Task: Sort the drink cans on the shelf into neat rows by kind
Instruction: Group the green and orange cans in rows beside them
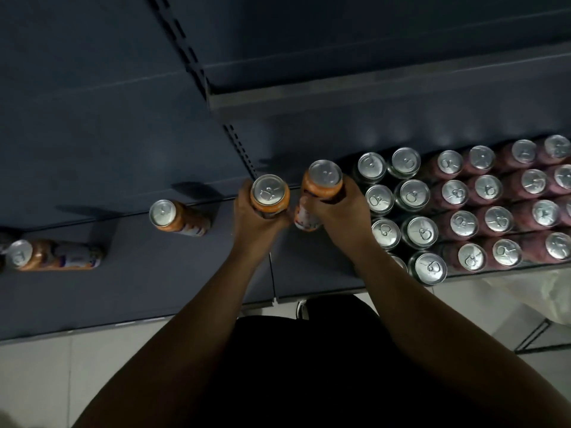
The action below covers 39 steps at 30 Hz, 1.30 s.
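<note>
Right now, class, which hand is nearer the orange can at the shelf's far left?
Left. The left hand sits right of the far-left orange can; the right hand is farther right, beside the dark cans.

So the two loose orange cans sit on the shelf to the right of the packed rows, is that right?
Not quite: the head view shows the loose orange cans on the shelf to the left of the packed rows.

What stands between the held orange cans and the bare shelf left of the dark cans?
Nothing visible. The orange cans, in the left hand and right hand, are over that shelf beside the dark cans.
</note>
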Each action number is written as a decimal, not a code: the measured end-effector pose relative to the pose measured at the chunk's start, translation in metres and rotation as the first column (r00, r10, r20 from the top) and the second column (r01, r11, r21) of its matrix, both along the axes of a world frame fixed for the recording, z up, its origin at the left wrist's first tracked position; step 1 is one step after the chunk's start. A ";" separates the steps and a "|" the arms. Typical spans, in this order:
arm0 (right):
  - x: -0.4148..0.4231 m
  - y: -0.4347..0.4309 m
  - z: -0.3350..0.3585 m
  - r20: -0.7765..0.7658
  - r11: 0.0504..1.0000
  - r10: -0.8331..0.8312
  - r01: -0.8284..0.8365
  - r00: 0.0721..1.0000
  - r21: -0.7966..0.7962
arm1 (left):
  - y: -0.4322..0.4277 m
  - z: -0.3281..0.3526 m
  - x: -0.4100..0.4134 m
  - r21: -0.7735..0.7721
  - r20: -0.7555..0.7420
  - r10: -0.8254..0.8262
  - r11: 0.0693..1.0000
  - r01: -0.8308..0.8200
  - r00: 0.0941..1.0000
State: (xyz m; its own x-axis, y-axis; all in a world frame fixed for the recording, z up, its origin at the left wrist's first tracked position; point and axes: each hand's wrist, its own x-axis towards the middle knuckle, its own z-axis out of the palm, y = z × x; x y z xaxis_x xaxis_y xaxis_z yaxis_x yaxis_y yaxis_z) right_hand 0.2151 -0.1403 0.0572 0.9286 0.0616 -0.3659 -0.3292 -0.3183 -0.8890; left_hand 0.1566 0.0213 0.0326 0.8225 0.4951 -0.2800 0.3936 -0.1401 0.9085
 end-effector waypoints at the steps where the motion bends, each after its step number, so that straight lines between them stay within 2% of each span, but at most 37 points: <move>1: 0.002 -0.001 -0.003 0.006 1.000 0.009 -0.009 1.000 -0.012 | 0.000 -0.008 0.002 0.010 0.000 0.007 1.000 -0.007 1.000; 12: 0.028 0.014 -0.049 -0.034 0.996 0.088 -0.087 0.996 0.032 | -0.006 -0.036 0.029 0.087 -0.127 0.051 0.995 -0.040 0.991; 22: 0.036 0.026 -0.078 -0.024 0.994 0.090 -0.089 0.996 0.057 | 0.003 -0.053 0.043 0.194 -0.084 0.020 0.981 -0.003 0.996; 27: 0.032 0.026 -0.076 -0.016 0.993 0.112 -0.112 0.994 0.028 | 0.007 -0.048 0.038 0.167 -0.082 -0.009 0.986 0.023 0.997; 31: 0.026 0.027 -0.058 -0.010 0.991 0.118 -0.118 0.993 -0.063 | 0.013 -0.033 0.027 0.171 -0.130 -0.079 0.980 0.101 0.988; 33: 0.017 0.028 -0.044 -0.002 0.963 0.181 -0.177 0.984 -0.204 | 0.016 -0.023 0.017 0.214 -0.177 -0.112 0.965 0.149 0.978; 36: 0.000 0.032 -0.024 -0.006 0.827 0.312 -0.274 0.950 -0.490 | 0.023 -0.008 -0.002 0.383 -0.289 -0.134 0.891 0.243 0.948; 39: -0.020 0.042 -0.003 0.023 0.725 0.385 -0.287 0.923 -0.626 | 0.036 0.009 -0.024 0.538 -0.355 -0.134 0.780 0.319 0.925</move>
State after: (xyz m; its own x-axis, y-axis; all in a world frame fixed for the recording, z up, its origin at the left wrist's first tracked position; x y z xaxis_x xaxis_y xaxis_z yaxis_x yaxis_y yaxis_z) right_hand 0.1949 -0.0988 0.0543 0.9335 0.1932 -0.3022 0.0167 -0.8650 -0.5015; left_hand 0.1325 0.0571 0.0420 0.8615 0.4475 -0.2401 0.5060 -0.7169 0.4796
